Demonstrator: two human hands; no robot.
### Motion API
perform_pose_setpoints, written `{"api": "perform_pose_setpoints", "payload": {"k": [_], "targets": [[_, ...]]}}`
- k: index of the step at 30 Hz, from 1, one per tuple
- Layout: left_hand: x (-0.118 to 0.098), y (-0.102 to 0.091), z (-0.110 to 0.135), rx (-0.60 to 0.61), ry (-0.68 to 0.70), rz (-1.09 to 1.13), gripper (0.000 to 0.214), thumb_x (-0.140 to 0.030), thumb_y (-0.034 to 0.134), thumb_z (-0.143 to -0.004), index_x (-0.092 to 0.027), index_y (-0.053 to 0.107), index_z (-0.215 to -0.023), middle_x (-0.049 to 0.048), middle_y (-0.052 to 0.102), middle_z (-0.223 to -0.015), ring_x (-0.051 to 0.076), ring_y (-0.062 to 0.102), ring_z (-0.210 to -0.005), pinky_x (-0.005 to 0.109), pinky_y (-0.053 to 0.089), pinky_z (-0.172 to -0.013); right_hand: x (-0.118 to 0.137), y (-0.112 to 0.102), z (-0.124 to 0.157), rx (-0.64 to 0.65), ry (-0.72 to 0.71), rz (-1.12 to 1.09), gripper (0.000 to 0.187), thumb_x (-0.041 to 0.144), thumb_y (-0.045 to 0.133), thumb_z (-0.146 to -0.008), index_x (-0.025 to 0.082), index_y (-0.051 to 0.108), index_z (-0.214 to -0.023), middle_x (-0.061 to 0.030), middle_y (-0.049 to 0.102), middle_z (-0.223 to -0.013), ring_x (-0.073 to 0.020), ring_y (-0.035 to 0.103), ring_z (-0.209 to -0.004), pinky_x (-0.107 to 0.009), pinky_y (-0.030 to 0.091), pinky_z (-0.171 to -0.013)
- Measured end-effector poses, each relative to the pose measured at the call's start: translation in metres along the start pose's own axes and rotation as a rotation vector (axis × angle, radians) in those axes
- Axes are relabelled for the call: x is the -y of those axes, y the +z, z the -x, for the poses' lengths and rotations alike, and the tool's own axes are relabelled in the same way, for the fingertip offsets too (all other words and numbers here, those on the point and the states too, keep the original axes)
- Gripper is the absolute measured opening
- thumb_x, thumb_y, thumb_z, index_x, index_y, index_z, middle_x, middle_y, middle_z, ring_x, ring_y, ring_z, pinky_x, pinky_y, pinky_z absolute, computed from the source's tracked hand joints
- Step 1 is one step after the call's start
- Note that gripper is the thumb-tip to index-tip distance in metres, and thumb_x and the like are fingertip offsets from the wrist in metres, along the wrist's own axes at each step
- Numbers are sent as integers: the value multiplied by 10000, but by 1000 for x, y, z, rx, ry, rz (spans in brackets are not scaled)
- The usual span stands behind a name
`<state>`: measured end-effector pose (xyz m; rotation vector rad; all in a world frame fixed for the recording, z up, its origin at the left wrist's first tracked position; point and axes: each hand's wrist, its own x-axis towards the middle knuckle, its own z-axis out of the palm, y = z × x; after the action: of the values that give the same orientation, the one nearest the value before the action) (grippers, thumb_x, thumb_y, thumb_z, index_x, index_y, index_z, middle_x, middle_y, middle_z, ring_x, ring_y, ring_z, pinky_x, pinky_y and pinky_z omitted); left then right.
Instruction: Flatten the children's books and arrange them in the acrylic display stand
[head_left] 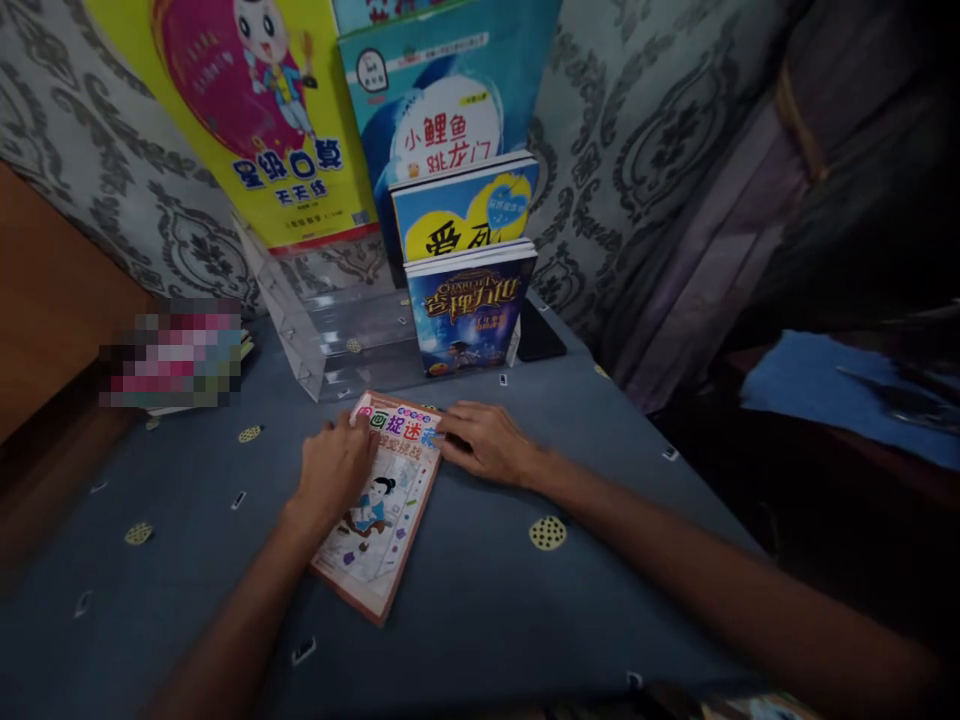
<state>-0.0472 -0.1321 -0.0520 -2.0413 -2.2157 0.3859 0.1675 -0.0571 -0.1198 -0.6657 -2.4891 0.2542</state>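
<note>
A picture book point(401, 490) with a pinkish-orange border and colourful Chinese title lies at a slant on the blue-grey tablecloth point(480, 600). Its cover shows a drawn figure in blue. My left hand point(334, 465) grips the upper left edge, fingers curled over the cover. At the upper right corner, my right hand point(487, 445) holds the edge between thumb and fingers. Just beyond stands a clear acrylic book rack point(300, 345). A dark blue book point(472, 315) stands at its front, with a blue-and-yellow book point(465, 215) behind it.
Taller in the rack are a yellow workbook point(300, 210) and a teal book point(375, 115). Blurred-out books point(180, 360) lie at the left. A dark flat object point(541, 335) sits right of the rack. Patterned wall and a curtain point(697, 230) border the table; blue cloth point(795, 385) lies far right.
</note>
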Motion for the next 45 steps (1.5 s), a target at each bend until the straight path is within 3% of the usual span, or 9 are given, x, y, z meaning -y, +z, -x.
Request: {"api": "perform_pose_setpoints", "payload": {"k": [8,13,16,18,24,29,32,36,45], "targets": [[3,1,-3,-45,-20,25,421,-334,335,-1041,-119,647,-1226,199,657,-1194,327,714,-998,396,575,-751,-15,8,-4,-26,109,-55,287,299,509,-1026,160,690,-1201,-148,720,-1198,-288,632,-1151,-489,509,-1005],[1,6,-1,-107,-8,49,430,-298,326,-1035,-78,654,-1204,232,662,-1166,355,709,-982,428,573,-721,-20,12,-3,7,131,-72,325,293,518,-1019,159,671,-1272,-161,703,-1266,-301,629,-1186,-526,511,-1018],[-5,9,3,-163,29,53,410,-248,326,-1029,-80,678,-1156,238,669,-1126,377,674,-1039,485,560,-785,-22,14,-2,15,122,-49,339,280,533,-1009,180,655,-1309,-154,691,-1281,-306,612,-1205,-547,502,-1020],[-11,12,7,-184,147,79,366,-245,365,-1026,-106,685,-1134,215,673,-1121,364,640,-1098,495,543,-865,-21,15,-2,20,121,-43,353,272,531,-1008,178,645,-1329,-163,674,-1306,-311,592,-1229,-559,485,-1035],[-21,12,17,-165,674,218,328,-282,420,-1040,-159,641,-1248,142,639,-1241,287,568,-1178,451,494,-1018,-17,13,-3,51,157,-32,364,254,526,-1001,145,651,-1325,-185,627,-1365,-326,549,-1270,-553,446,-1070],[-11,-5,28,18,879,334,288,-316,491,-1022,-250,673,-1236,88,633,-1271,256,575,-1199,418,501,-1018,-17,12,-4,48,152,-21,364,272,513,-1009,145,648,-1322,-170,637,-1343,-319,547,-1243,-533,445,-1056],[-10,-10,36,81,906,316,316,-385,621,-962,-260,648,-1251,86,604,-1335,274,562,-1230,425,502,-1023,-17,13,-4,36,142,-13,361,281,497,-1013,140,652,-1307,-172,635,-1335,-324,545,-1224,-535,445,-1042],[-15,-5,47,45,881,237,418,-384,719,-888,-206,602,-1248,129,579,-1367,315,544,-1265,465,504,-1029,-12,15,-1,10,119,-10,330,253,482,-1007,159,672,-1260,-152,637,-1316,-318,539,-1214,-523,442,-1035],[-15,20,60,-101,867,335,322,-309,550,-992,-170,600,-1278,144,600,-1439,310,460,-1444,526,426,-1170,18,10,26,-9,70,-165,302,264,480,-1003,186,716,-1175,-135,661,-1279,-303,570,-1188,-519,439,-1040]]}}
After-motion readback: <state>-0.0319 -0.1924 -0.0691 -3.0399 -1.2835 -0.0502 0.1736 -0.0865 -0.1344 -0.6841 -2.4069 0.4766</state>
